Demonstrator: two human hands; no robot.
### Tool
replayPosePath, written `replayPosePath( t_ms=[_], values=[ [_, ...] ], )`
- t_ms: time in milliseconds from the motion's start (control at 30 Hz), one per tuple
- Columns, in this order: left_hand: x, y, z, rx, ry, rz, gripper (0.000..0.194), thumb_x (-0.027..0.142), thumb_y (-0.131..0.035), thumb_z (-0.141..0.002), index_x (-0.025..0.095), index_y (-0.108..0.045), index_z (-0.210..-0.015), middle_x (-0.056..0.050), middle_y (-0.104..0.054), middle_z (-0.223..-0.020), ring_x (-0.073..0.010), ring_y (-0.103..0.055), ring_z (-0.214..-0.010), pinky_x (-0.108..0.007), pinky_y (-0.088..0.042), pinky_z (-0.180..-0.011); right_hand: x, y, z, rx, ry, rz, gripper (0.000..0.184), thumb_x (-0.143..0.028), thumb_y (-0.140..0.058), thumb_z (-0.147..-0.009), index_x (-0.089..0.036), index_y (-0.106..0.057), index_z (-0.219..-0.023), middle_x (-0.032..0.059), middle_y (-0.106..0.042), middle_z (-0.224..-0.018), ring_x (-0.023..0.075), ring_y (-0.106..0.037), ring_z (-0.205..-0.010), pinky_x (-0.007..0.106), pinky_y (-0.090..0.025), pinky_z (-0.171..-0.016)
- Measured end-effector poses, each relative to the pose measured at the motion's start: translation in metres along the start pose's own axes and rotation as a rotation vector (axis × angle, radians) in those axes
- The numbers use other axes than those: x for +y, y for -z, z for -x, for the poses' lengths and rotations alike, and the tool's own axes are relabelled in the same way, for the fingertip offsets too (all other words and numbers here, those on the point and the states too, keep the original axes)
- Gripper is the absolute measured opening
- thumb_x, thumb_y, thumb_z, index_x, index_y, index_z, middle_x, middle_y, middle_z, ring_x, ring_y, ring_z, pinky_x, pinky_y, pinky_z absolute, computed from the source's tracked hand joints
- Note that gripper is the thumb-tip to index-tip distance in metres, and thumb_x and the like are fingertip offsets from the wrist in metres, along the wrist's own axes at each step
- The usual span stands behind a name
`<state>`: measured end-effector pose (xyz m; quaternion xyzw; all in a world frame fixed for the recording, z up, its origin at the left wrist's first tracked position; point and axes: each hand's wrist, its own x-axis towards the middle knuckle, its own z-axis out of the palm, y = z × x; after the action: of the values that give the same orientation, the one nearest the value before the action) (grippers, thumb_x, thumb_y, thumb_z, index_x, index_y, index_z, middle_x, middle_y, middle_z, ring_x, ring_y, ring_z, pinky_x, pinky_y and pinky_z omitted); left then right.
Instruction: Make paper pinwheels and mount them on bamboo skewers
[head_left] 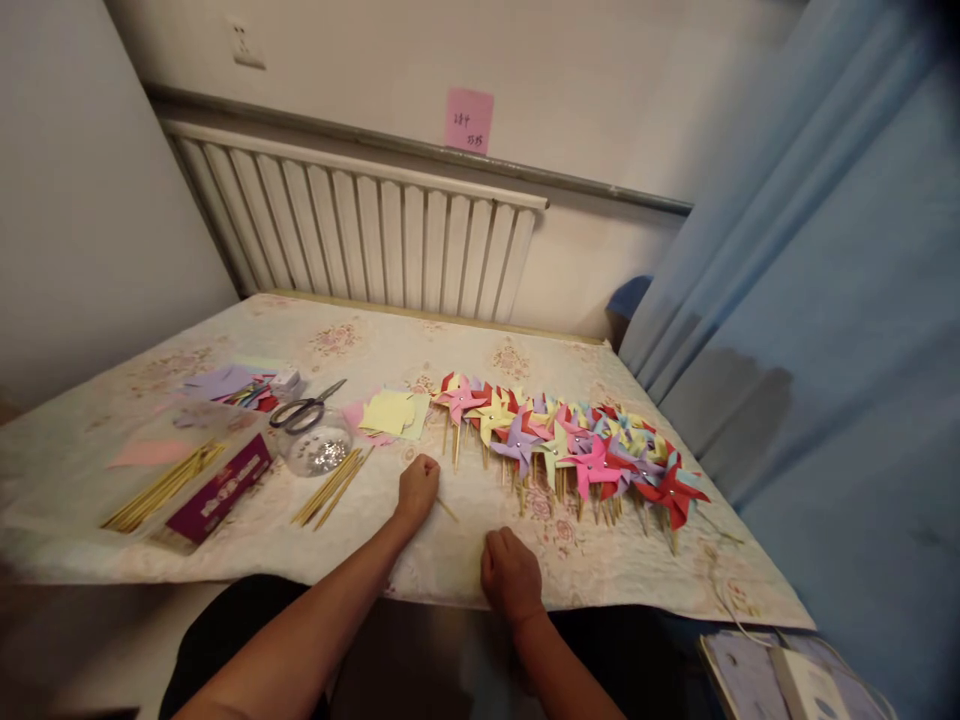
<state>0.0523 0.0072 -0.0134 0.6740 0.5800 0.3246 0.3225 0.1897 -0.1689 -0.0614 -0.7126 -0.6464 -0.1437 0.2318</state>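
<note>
Fingers (429, 466) look curled on both hands, can't tell if they're pinching anything; thin stick (448, 511) sits by the left hand (417, 492) on the surface (405, 345). Careless right hand (513, 575) sweep could bend nearby pinwheels (592, 468) imo.

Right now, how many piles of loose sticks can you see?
2: one pile in the purple-labelled box, another pile on the tablecloth nearer the left hand. Others may be hidden.

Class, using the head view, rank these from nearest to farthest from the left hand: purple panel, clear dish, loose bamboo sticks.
1. Loose bamboo sticks, left of the left hand.
2. Clear dish, beyond the sticks.
3. Purple panel, farthest left.
</note>
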Motion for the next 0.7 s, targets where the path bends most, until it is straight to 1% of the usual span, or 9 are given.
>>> replayPosePath(
  t_ms=[167,267,400,467,567,700],
  values=[
    [-0.02,0.024,0.023,-0.017,-0.064,-0.048,0.014,0.017,-0.046,-0.082,0.02,-0.05,-0.069,0.001,-0.055,-0.067,-0.0154,-0.052,-0.068,-0.026,-0.035,-0.065,0.0,0.002,0.0,0.011,0.006,0.009,0.014,-0.012,-0.05,-0.083,-0.021,-0.054,-0.073,0.0015,-0.054,-0.072,0.0147,-0.047,-0.065,0.028,-0.027,-0.061],
    [-0.039,0.04,0.033,-0.007,-0.166,-0.218,0.016,0.016,-0.042,-0.086,0.02,-0.05,-0.073,-0.001,-0.057,-0.073,-0.0162,-0.053,-0.072,-0.028,-0.037,-0.07,0.0,0.002,0.0,0.019,0.012,0.018,0.014,-0.011,-0.049,-0.083,-0.02,-0.054,-0.074,0.0016,-0.053,-0.072,0.0145,-0.047,-0.065,0.028,-0.027,-0.061],
    [-0.065,0.061,0.043,0.013,-0.26,-0.437,0.016,0.016,-0.041,-0.09,0.02,-0.054,-0.081,-0.006,-0.059,-0.088,-0.0184,-0.054,-0.086,-0.029,-0.04,-0.079,0.0,0.003,0.001,0.001,0.013,0.037,0.014,-0.011,-0.049,-0.085,-0.02,-0.055,-0.075,0.0014,-0.054,-0.074,0.0141,-0.047,-0.065,0.028,-0.027,-0.061],
    [-0.074,0.069,0.048,0.001,-0.305,-0.516,0.018,0.015,-0.04,-0.09,0.02,-0.055,-0.082,-0.008,-0.059,-0.091,-0.0202,-0.054,-0.09,-0.031,-0.04,-0.082,0.0,0.004,0.001,-0.004,0.015,0.042,0.014,-0.011,-0.05,-0.085,-0.02,-0.056,-0.076,0.0014,-0.054,-0.074,0.014,-0.047,-0.066,0.028,-0.026,-0.06],
    [-0.079,0.076,0.052,-0.018,-0.338,-0.597,0.019,0.012,-0.041,-0.089,0.02,-0.057,-0.083,-0.01,-0.059,-0.093,-0.022,-0.053,-0.092,-0.033,-0.04,-0.085,-0.001,0.005,0.0,0.0,0.02,0.038,0.014,-0.01,-0.05,-0.084,-0.019,-0.056,-0.076,0.0013,-0.054,-0.075,0.014,-0.047,-0.066,0.028,-0.027,-0.06],
    [-0.077,0.075,0.056,0.017,-0.351,-0.647,0.019,0.012,-0.04,-0.09,0.019,-0.057,-0.084,-0.01,-0.058,-0.094,-0.0226,-0.052,-0.092,-0.034,-0.04,-0.084,-0.001,0.007,0.001,-0.002,0.024,0.035,0.014,-0.01,-0.05,-0.085,-0.019,-0.057,-0.077,0.0013,-0.054,-0.075,0.0142,-0.048,-0.067,0.028,-0.027,-0.061]
  ],
)
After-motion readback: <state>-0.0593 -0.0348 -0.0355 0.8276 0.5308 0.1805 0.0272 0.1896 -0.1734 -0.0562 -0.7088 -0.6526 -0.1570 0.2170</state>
